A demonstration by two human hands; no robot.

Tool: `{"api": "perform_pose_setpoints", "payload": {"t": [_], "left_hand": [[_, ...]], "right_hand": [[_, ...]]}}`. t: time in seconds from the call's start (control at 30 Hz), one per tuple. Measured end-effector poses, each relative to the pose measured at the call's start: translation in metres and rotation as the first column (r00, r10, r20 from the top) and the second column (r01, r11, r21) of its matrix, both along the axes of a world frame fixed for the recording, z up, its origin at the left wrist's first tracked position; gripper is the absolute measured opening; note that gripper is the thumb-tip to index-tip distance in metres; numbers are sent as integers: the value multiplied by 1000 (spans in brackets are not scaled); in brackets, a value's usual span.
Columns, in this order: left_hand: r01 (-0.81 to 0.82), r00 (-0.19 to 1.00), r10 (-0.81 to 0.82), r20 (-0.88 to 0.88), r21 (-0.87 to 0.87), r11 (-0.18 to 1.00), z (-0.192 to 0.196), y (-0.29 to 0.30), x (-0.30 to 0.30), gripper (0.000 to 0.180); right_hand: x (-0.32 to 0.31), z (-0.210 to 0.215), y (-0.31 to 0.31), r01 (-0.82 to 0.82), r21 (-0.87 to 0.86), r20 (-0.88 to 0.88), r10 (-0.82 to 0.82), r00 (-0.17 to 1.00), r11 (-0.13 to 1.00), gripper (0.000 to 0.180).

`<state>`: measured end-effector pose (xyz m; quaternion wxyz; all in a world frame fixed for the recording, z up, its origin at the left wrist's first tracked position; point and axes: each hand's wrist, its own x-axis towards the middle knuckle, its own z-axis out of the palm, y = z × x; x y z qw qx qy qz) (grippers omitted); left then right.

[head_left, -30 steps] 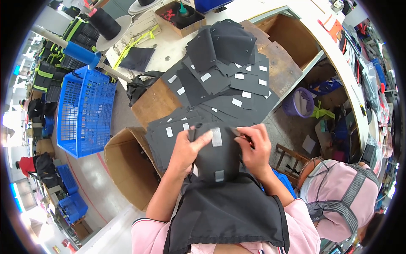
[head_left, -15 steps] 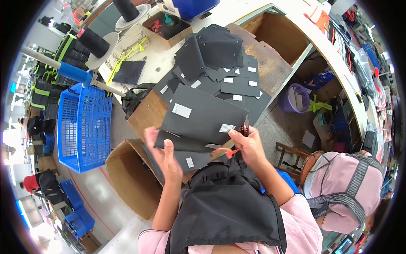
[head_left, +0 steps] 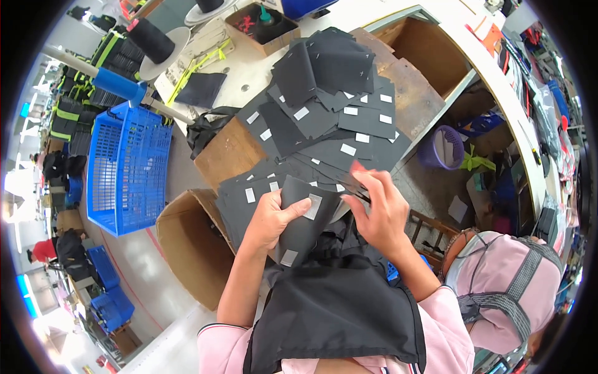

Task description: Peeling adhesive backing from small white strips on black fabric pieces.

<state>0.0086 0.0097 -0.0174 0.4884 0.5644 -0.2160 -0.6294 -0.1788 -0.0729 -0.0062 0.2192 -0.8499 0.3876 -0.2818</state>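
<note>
A black fabric panel (head_left: pixel 305 230) with two pale patches is pinched in my left hand (head_left: pixel 271 218), the thumb lying on top by the upper patch. Just off the panel's right edge, my right hand (head_left: pixel 383 212) is curled around small dark scissors (head_left: pixel 357 187). Motion blurs them, and a bit of red shows at the fingertips. Beneath my hands spreads a pile of flat black panels with white patches (head_left: pixel 246 209). Farther off, more such panels (head_left: pixel 367 118) overlap, topped by a heap of black pieces (head_left: pixel 339 62).
An open cardboard box (head_left: pixel 190 255) stands left of my arm, with a blue plastic basket (head_left: pixel 128 171) beyond it. Thread cones (head_left: pixel 149 42) and a small parts box (head_left: pixel 268 38) are at the far side. A purple bin (head_left: pixel 441 148) and a person in pink (head_left: pixel 507 280) are to the right.
My left hand has closed on a panel and brought it near my lap. The large panel held earlier now lies away on the pile. My right hand has shifted slightly right.
</note>
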Motion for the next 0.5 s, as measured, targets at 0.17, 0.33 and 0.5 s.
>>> {"api": "perform_pose_setpoints", "payload": {"t": [0.17,0.33,0.5], "left_hand": [[-41,997,40,-67,-9,999,6,-3,-7,22],[-53,998,52,-42,-9,999,11,0,-8,24],[-71,996,70,-48,-15,997,8,5,-7,24]], "right_hand": [[-2,-12,19,-97,7,215,93,972,995,34],[5,-17,17,-107,28,206,99,974,994,33],[4,-24,19,-93,-5,291,90,952,996,26]]}}
